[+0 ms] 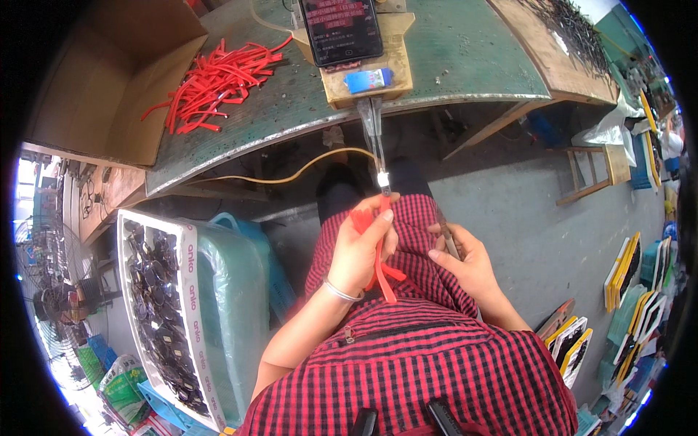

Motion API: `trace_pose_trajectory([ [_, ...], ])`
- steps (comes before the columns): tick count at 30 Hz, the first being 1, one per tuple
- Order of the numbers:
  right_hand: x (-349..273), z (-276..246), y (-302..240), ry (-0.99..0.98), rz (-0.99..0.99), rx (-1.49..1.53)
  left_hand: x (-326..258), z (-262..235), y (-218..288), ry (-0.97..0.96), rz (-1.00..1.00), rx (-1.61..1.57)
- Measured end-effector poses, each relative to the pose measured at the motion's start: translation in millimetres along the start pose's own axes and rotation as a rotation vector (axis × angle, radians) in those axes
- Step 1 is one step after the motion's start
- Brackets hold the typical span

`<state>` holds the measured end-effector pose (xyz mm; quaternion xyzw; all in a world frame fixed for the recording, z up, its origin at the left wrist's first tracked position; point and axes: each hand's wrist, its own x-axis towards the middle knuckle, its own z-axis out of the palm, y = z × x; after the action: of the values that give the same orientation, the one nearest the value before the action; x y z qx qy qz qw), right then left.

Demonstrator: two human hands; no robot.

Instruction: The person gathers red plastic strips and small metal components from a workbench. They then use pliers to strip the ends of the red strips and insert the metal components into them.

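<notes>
My left hand (355, 254), with a bracelet on its wrist, is closed around a few flat red strips (387, 282) in front of my lap. Their loose ends hang below the fingers. The upper end of one strip meets the small bright tip (383, 178) of a narrow metal arm (370, 123) that reaches down from a yellowish machine (402, 47) on the bench. To the right, over my checked apron, my right hand (471, 267) grips a slim brownish-grey tool (451, 241) whose exact kind I cannot make out. A heap of similar red strips (218, 83) lies on the bench's left part.
A phone (340, 33) and a small blue-and-white packet (367, 80) rest on the machine. An open carton (109, 87) stands left on the green bench (472, 65). Lower left is a white box (193, 305) of dark pieces. A yellow hose (291, 176) runs below the bench; a wooden stool (592, 174) stands right.
</notes>
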<state>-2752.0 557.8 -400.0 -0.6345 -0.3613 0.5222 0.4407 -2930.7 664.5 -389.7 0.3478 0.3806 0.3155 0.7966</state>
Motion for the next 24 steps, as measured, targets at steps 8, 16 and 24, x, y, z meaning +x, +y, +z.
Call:
trace_pose_trajectory([
  [8, 0.5, -0.1, 5.4, 0.007, -0.021, 0.001, 0.4, 0.0, -1.4, 0.009, 0.001, 0.008],
  [16, 10.8, -7.4, -50.0, 0.089, -0.439, -0.661, -7.2, -12.7, 28.5, -0.102, -0.111, 0.163],
  [24, 14.8, -23.8, -98.7, -0.032, -0.777, -1.016, -31.6, -7.3, 84.4, -0.328, -0.343, 0.244],
])
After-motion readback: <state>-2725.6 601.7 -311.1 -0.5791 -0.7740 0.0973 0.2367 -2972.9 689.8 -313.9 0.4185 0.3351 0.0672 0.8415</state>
